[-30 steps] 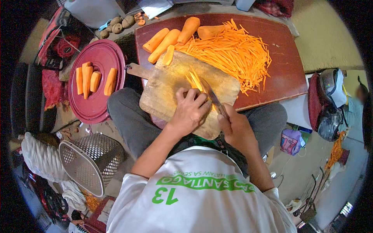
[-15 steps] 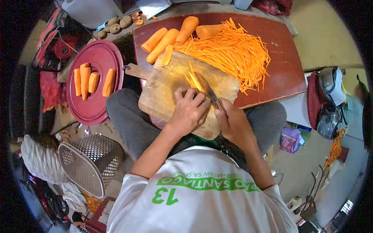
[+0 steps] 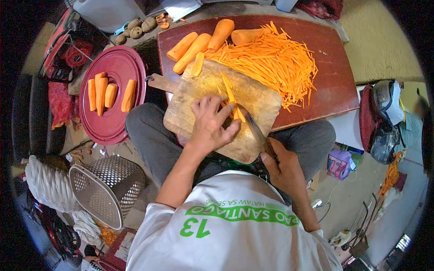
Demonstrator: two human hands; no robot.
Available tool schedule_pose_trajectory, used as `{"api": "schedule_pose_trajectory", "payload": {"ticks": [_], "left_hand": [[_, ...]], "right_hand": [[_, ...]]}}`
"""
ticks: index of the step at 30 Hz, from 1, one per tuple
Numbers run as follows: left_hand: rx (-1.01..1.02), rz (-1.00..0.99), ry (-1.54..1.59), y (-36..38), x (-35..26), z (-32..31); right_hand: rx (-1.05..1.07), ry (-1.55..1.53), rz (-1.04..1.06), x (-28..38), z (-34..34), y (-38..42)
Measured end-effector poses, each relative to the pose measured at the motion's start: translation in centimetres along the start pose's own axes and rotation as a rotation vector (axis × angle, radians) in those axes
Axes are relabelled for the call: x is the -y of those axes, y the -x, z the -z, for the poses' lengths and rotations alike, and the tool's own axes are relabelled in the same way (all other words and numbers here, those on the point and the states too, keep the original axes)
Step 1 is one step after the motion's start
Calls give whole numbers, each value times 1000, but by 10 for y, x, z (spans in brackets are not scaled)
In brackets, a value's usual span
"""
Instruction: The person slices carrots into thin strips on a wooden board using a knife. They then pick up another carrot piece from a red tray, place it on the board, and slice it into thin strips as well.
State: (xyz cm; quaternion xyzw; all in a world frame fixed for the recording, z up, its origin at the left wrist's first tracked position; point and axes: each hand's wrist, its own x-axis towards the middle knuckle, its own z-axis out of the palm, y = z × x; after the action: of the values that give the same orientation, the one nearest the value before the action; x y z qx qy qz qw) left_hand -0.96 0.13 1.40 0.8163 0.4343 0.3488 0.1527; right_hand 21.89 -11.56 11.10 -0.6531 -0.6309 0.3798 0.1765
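My left hand (image 3: pixel 210 126) spreads its bent fingers over the carrot slices (image 3: pixel 229 92) on a wooden cutting board (image 3: pixel 181 117), the thumb held apart from the rest. In my right hand (image 3: pixel 287 169), the fingers are closed around the handle of a knife (image 3: pixel 254 128), its blade angled toward the slices with the tip just beside them. A thick carrot piece (image 3: pixel 197 64) lies at the board's far edge, near the board's handle. Beyond, on the red desk (image 3: pixel 330 81), a broad heap of carrot strips (image 3: pixel 282 67) spreads next to whole carrots (image 3: pixel 220 35). More carrots (image 3: pixel 100 92) rest on a round red lid (image 3: pixel 132 61) to the left, above a perforated basket (image 3: pixel 95 192) in the head view.
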Motion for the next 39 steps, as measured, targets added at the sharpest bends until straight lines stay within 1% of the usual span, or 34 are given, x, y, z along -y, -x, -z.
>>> {"api": "schedule_pose_trajectory", "payload": {"ticks": [2, 5, 8, 12, 14, 18, 20, 24, 26, 27, 30, 33, 36, 38, 39], "left_hand": [[3, 1, -23, -3, 2, 3], [-8, -37, 30, -7, 2, 7], [134, -96, -63, -5, 7, 6], [95, -90, -64, -5, 9, 7], [41, -102, -51, -7, 6, 8], [87, -147, -32, -2, 1, 4], [119, -176, -36, 0, 1, 3], [120, -210, -46, -6, 1, 4], [144, -216, -43, -6, 0, 3], [147, -212, -42, -6, 0, 2], [144, -203, -36, -6, 0, 0], [121, -196, -8, -6, -1, -1], [84, -157, 46, -6, -1, 2], [35, -116, 82, -5, -2, 2], [48, -109, 81, -4, 0, 3]], "right_hand": [[4, -11, -1, -2, -2, 7], [8, -19, -17, -4, -3, 14], [-5, -14, -32, -4, -1, 16], [-18, -75, -79, -1, 9, 16], [-42, -52, -26, -2, 11, 13], [-89, -94, 27, -4, 0, 5], [-53, -52, 4, -1, -6, 1], [14, 25, -29, 1, -13, -6], [27, 39, -18, 1, -14, -7], [30, 48, -12, 2, -12, -7], [103, 75, -95, 20, -12, -15], [22, 37, -75, 23, -24, -31], [-14, 15, 51, 11, -24, -50], [-33, -10, 52, 9, -20, -46], [-38, -22, 53, 7, -18, -44]]}}
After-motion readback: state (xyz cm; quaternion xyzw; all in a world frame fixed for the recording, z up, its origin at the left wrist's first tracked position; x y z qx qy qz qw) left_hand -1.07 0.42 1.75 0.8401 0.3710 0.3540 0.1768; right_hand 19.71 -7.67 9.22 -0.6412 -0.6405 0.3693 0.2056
